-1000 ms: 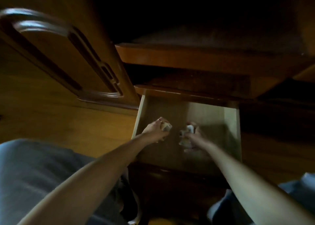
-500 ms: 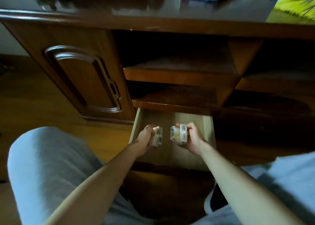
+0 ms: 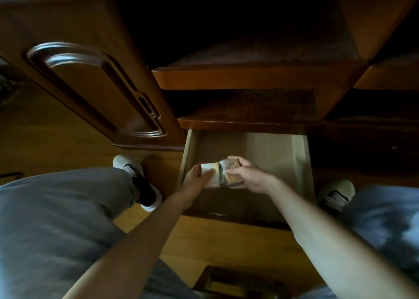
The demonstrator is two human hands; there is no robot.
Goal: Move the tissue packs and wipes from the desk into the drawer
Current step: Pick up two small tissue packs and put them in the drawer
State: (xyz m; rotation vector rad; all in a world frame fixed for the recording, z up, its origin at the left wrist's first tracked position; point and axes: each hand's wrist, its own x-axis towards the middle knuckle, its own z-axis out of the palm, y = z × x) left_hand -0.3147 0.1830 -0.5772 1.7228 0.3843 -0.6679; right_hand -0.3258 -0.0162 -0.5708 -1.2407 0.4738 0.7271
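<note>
Over the open drawer [image 3: 299, 153], two hands [image 3: 195, 180] [image 3: 251, 178] each gripping one tissue pack [image 3: 212, 174] [image 3: 231, 170].

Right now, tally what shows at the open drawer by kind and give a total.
Tissue packs: 2, one in the left hand at, one in the right hand at
Drawers: 1
Shoes: 2
Total: 5
</note>
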